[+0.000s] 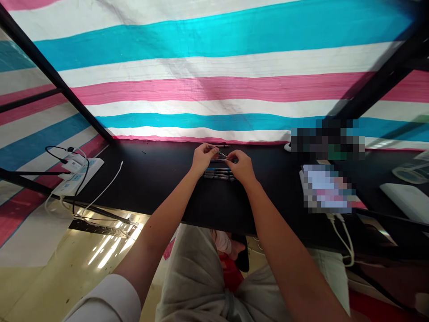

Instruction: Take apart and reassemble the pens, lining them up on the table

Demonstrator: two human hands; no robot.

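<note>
"Holding a slim pen-like item [221, 154] between your two hands, you are working above the desk [161, 179], closer to its far edge than to its near one. How are your fingers closing?"

"Your left hand [202, 159] is pinching the item's far-left end, its fingers narrowed, and your right hand [241, 166] is gripping the other end just as narrowly. Whether you are twisting, pushing or merely steadying it, I cannot tell."

"And how far along are you seeming to be?"

"Partway through handling this one, I am judging. A row of slim pieces [219, 175] is lying side by side on the near side of your hands, roughly midway between the desk's far and near edges. One dark slim piece [219, 160] is lying just below your fingers, and another slim piece [221, 146] is resting by the far edge."

"Are those pieces showing which are finished?"

"No, they are appearing too small for telling that, or for counting what is remaining. Toward the desk's left edge, a white power strip [80, 176] is sitting, well apart from your hands."
</note>
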